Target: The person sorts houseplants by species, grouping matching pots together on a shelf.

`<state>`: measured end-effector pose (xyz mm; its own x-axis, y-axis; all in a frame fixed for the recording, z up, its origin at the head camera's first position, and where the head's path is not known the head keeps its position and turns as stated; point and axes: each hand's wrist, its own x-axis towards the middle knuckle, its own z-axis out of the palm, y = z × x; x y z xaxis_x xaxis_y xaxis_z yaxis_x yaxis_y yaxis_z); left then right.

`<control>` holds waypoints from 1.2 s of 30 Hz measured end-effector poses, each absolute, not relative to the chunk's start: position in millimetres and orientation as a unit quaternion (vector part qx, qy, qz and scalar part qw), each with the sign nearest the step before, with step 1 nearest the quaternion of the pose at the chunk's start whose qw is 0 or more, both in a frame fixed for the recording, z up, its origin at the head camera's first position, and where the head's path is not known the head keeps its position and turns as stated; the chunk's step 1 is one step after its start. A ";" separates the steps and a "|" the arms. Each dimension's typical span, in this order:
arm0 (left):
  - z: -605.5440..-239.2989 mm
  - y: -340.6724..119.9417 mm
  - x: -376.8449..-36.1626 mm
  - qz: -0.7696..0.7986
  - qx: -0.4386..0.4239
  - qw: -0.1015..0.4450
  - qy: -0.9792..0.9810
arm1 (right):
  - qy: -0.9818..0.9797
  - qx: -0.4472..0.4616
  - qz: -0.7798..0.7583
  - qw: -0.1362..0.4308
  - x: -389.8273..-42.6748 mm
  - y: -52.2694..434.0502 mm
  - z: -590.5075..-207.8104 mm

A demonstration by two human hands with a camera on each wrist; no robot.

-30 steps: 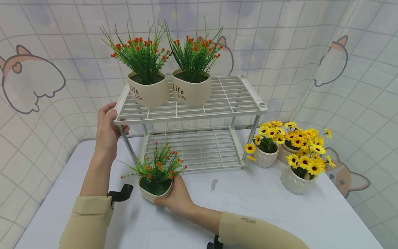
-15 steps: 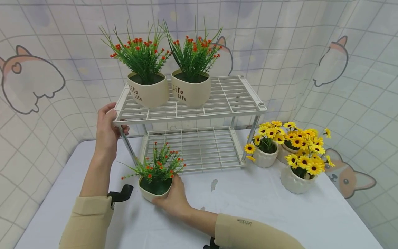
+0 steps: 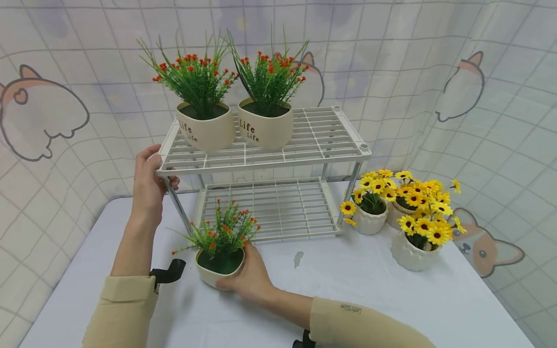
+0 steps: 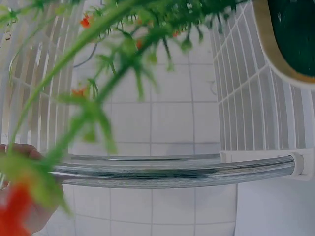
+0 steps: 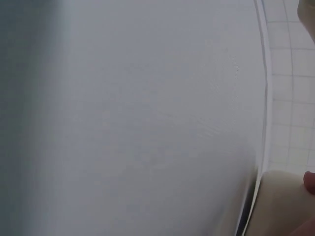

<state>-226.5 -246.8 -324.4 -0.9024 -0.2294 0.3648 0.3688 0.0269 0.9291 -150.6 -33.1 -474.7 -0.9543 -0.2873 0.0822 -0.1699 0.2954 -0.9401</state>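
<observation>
The rack [image 3: 278,150] is white wire grid with shiny chrome legs. On its top shelf, two cream pots [image 3: 235,128] carry dark "Life" lettering and hold green stems with red-orange buds. In front of the rack, a third cream pot [image 3: 219,267] has the same green and red-orange foliage. Right of the rack, three white ribbed pots [image 3: 391,232] hold yellow flowers with dark centres. The table [image 3: 370,299] under the rack is plain white. Behind the rack, the backdrop [image 3: 391,72] shows a pale grid pattern with cartoon animals outlined in dark grey. Both sleeves [image 3: 126,304] are beige.
</observation>
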 end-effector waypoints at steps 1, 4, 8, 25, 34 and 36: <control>-324.5 -246.7 -226.6 -0.697 -0.051 0.215 -0.682 | 0.803 -0.145 -0.576 0.053 -150.4 -30.6 -473.5; -325.3 -246.7 -227.0 -0.699 -0.053 0.215 -0.680 | 0.800 -0.144 -0.579 0.063 -149.2 -23.4 -471.2; -325.8 -247.1 -227.0 -0.699 -0.053 0.214 -0.681 | 0.795 -0.144 -0.585 0.067 -147.5 -13.7 -468.2; -324.5 -248.4 -227.0 -0.695 -0.047 0.214 -0.685 | 0.775 -0.140 -0.607 0.107 -132.2 43.0 -434.6; -324.1 -247.4 -226.8 -0.694 -0.052 0.219 -0.684 | 0.768 -0.132 -0.616 0.116 -127.6 63.3 -419.5; -324.3 -247.1 -226.9 -0.694 -0.053 0.219 -0.684 | 0.766 -0.128 -0.620 0.110 -127.1 67.4 -416.4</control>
